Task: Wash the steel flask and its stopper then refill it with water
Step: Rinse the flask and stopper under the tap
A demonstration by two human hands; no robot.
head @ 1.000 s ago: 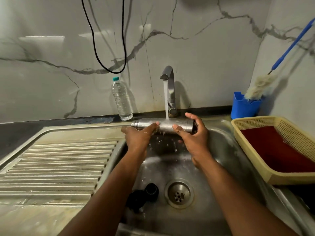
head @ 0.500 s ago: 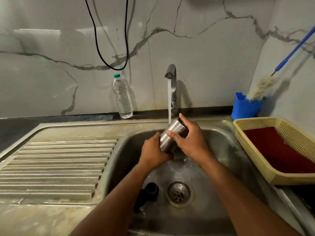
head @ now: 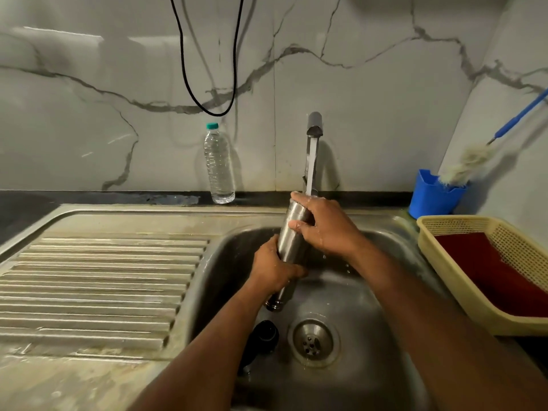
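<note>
The steel flask [head: 292,241] is held upside down over the sink basin [head: 355,298], base up under the running tap [head: 313,134], open mouth pointing down near the drain. My left hand [head: 271,269] grips its lower part, close to the neck. My right hand [head: 321,225] wraps round the upper part near the base, where the water stream lands. The black stopper [head: 262,336] lies on the basin floor, left of the drain [head: 314,341], partly hidden by my left forearm.
A ribbed steel draining board [head: 98,286] lies to the left. A plastic water bottle [head: 218,164] stands against the marble wall. At the right are a blue cup [head: 433,197] with a bottle brush [head: 471,161] and a yellow basket [head: 462,280] holding a red cloth.
The flask went from lying level under the tap to standing upside down, mouth toward the drain. My left hand slid down toward the neck; my right hand stayed near the base.
</note>
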